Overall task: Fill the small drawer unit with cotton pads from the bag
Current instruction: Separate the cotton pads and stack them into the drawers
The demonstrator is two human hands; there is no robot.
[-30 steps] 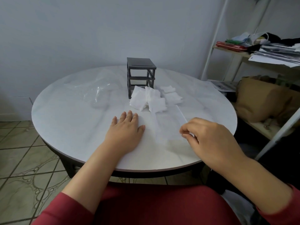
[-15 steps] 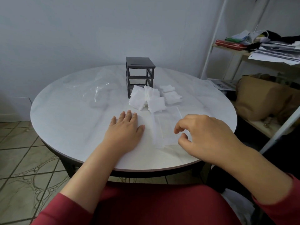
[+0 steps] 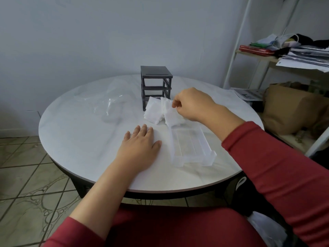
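Observation:
A dark grey drawer frame (image 3: pixel 156 84) stands at the back of the round white table (image 3: pixel 80 136), its slots showing no drawers. White cotton pads (image 3: pixel 156 113) lie heaped in front of it. A clear plastic drawer (image 3: pixel 191 147) sits on the table near me, holding nothing. My right hand (image 3: pixel 193 104) is over the heap, thumb and fingers pinched on the top pads. My left hand (image 3: pixel 140 148) rests flat on the table, left of the clear drawer. A crumpled clear plastic bag (image 3: pixel 114 102) lies left of the frame.
A white metal shelf (image 3: pixel 252 56) stands to the right with papers, a red packet and clothes on it. A brown paper bag (image 3: pixel 292 107) sits on its lower level. Tiled floor (image 3: pixel 26 193) lies left of the table. The wall is close behind.
My right hand let go of the clear drawer near the table's front and reached forward to the pad heap, pinching pads. The left hand stayed flat. The camera view rose slightly.

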